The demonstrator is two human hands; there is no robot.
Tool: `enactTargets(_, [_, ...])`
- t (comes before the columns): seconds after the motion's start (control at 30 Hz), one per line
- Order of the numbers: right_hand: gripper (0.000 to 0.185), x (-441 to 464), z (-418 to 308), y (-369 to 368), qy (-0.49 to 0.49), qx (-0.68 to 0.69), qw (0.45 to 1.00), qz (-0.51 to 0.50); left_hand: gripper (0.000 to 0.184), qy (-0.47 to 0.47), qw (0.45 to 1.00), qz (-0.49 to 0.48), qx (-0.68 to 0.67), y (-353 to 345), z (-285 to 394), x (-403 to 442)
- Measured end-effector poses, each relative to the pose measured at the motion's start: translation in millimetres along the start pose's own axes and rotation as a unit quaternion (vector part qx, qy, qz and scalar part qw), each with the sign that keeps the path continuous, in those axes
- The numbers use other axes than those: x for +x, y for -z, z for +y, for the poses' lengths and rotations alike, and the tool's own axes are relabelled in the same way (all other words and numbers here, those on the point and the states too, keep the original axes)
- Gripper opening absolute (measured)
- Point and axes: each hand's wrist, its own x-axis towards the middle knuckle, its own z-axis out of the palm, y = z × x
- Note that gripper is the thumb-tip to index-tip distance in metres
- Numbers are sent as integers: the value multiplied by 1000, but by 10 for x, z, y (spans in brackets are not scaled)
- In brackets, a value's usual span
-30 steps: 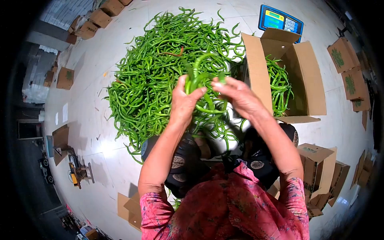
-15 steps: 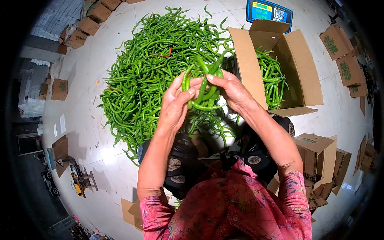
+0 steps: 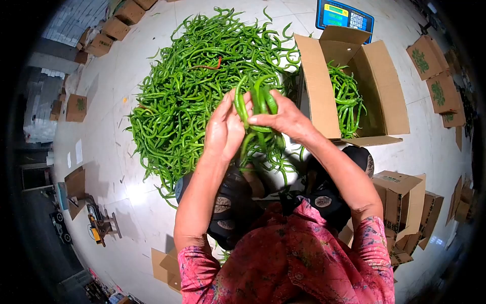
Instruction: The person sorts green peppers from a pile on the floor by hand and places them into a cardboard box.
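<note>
My right hand (image 3: 284,117) is closed around several green chili peppers (image 3: 269,103), its thumb pressed across them. My left hand (image 3: 224,126) is turned palm up beside it with the fingers stretched out. One long curved chili pepper (image 3: 239,104) lies against the left fingers, its lower end by my right thumb. Some peppers below the hands are blurred. Beneath and beyond both hands spreads a large heap of green chili peppers (image 3: 177,96) on the floor, with a red one (image 3: 210,66) on top.
An open cardboard box (image 3: 318,86), partly filled with green chili peppers (image 3: 347,99), stands to the right. Behind it is a blue scale display (image 3: 344,17). Folded cartons (image 3: 400,202) stand at the lower right, and more boxes (image 3: 435,76) line the floor's edges.
My left thumb has come off the pepper and the left hand has opened. My right hand has moved slightly down and now grips the bunch of peppers.
</note>
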Motion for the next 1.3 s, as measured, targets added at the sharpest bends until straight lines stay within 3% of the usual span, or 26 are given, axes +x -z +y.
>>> enactTargets(0.07, [66,-30,33,-66,3,-22,999,32,46,-13,998,13,56,-15,-36,-40])
enactTargets(0.13, [59,-33,80,-65,-22,-118,991,55,50,-33,988,39,147,-105,-65,-71])
enactTargets(0.27, [41,-51,-80,14,-44,147,988,-3,52,-3,983,-15,181,-126,49,-111])
enactTargets(0.3, [40,-45,-93,66,-70,192,979,-19,49,-11,971,16,240,-158,63,-112])
enactTargets(0.4, [39,-76,-170,127,-113,271,955,-49,46,-59,865,11,499,-214,107,-167])
enactTargets(0.43, [39,-85,-195,130,-122,289,948,-57,43,-90,850,37,518,-259,86,-176])
enactTargets(0.57, [41,-111,-257,158,-86,306,945,-74,37,-112,914,26,389,-287,114,-223])
enactTargets(0.67, [43,-123,-259,148,-43,298,952,-52,30,-121,919,8,375,-277,75,-206])
enactTargets(0.7, [42,-112,-211,160,-51,302,950,-57,24,-142,884,24,446,-268,40,-238])
enactTargets(0.83, [38,-163,-263,176,-43,294,953,-56,15,-214,844,34,490,-284,-71,-273])
enactTargets(0.93, [35,-154,-194,233,-58,267,959,-73,14,-370,682,4,631,-295,-52,-241])
enactTargets(1.07, [33,-211,-248,172,-20,236,971,-37,13,-345,705,32,618,-341,-96,-266])
enactTargets(1.2, [37,-253,-322,161,14,215,977,0,17,-271,769,35,578,-286,-119,-220])
enactTargets(1.3, [47,-252,-350,226,-12,249,968,5,21,-215,785,16,581,-226,-124,-167])
